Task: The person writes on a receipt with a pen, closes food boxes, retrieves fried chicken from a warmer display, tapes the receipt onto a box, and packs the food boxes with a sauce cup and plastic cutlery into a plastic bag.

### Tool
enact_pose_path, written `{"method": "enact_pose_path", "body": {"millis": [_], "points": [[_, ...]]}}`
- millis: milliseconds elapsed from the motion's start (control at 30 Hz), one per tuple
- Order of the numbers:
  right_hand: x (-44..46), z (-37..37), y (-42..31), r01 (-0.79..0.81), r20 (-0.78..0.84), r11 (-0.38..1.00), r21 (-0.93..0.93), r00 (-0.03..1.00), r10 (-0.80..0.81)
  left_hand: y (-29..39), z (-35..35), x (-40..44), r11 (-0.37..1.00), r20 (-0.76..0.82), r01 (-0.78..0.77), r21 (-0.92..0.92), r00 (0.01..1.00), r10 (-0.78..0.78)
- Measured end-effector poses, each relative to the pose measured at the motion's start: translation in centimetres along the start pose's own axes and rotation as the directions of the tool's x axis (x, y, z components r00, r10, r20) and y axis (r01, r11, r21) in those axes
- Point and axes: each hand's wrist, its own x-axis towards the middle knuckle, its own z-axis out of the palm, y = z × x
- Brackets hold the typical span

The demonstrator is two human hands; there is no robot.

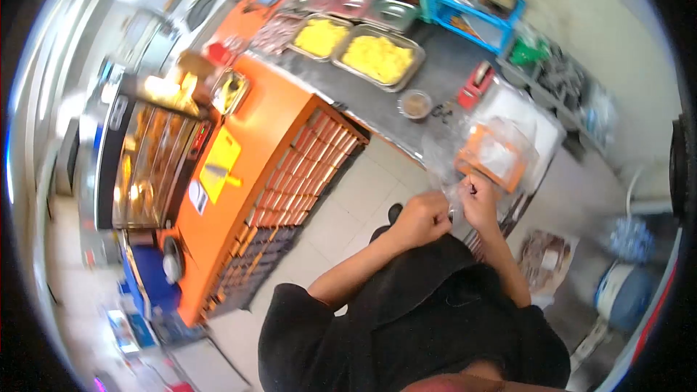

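My left hand (425, 218) is closed with its fingers pinched on the clear plastic bag (439, 156), just in front of my body. Close beside it on the right, my right hand (479, 205) is also closed on the bag, its fingertips pinched together. The bag spreads up from both hands over the counter edge. Just beyond my right hand lies an orange item (513, 174) with clear plastic and something white on it. A small round clear container (415, 104) with brown contents stands on the dark counter (305, 72), farther up, near a red tool (475, 85).
Two metal trays (376, 58) of yellow food stand at the back of the counter, below stacked coloured baskets (472, 18). An orange counter (272, 101) with a glass display case (149, 163) and a yellow board (220, 165) is at left. A water bottle (626, 297) stands at right.
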Motion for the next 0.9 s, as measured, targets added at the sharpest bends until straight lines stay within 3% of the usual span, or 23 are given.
{"method": "enact_pose_path", "body": {"millis": [33, 133, 167, 200, 267, 300, 367, 467, 567, 733, 833, 900], "points": [[0.5, 0.6, -1.0, 0.038, -0.043, 0.997, -0.062, 0.998, -0.041, -0.3, 0.1, -0.8, 0.999, -0.053, -0.032, 0.026, 0.998, 0.033], [1.2, 2.2, -3.5, 0.177, -0.126, 0.942, -0.286, 0.967, -0.220, -1.2, -2.0, -3.4, 0.980, -0.422, 0.113, 0.161, 0.906, -0.035], [1.0, 3.0, -4.0, 0.221, -0.129, 0.909, -0.354, 0.951, -0.281, -1.7, -3.4, -4.3, 0.966, -0.496, 0.208, 0.153, 0.861, -0.107], [0.7, 3.9, -4.4, 0.261, -0.121, 0.871, -0.416, 0.934, -0.338, -1.9, -4.2, -5.1, 0.954, -0.551, 0.217, 0.207, 0.831, -0.069], [0.1, 5.3, -5.3, 0.405, 0.014, 0.839, -0.363, 0.903, -0.430, -1.9, -5.9, -7.5, 0.914, -0.634, 0.251, 0.318, 0.773, 0.009], [0.0, 5.9, -5.7, 0.469, 0.063, 0.817, -0.336, 0.876, -0.477, -1.5, -6.2, -8.5, 0.926, -0.694, 0.291, 0.242, 0.719, -0.045], [-1.6, 7.4, -5.8, 0.403, 0.107, 0.884, -0.236, 0.915, -0.388, -1.2, -6.4, -10.1, 0.946, -0.781, 0.313, 0.085, 0.611, -0.132], [-3.6, 10.6, -6.7, 0.334, 0.244, 0.938, -0.088, 0.920, -0.305, -3.4, -4.5, -13.2, 0.946, -0.682, 0.264, -0.186, 0.659, -0.318], [-6.5, 13.5, -7.2, 0.381, 0.372, 0.920, -0.092, 0.870, -0.323, -3.3, -4.1, -16.0, 0.883, -0.600, 0.450, -0.134, 0.672, -0.433], [-8.3, 18.1, -6.0, 0.430, 0.416, 0.892, -0.141, 0.843, -0.341, -4.6, -4.1, -20.7, 0.904, -0.711, 0.423, -0.058, 0.618, -0.335], [-7.9, 18.3, -8.0, 0.412, 0.359, 0.873, -0.262, 0.881, -0.308, -5.1, -4.8, -22.4, 0.881, -0.752, 0.473, 0.005, 0.583, -0.309], [-8.0, 18.4, -8.9, 0.544, 0.375, 0.780, -0.310, 0.824, -0.426, -4.5, -6.0, -23.7, 0.855, -0.784, 0.512, 0.088, 0.565, -0.258]]}}
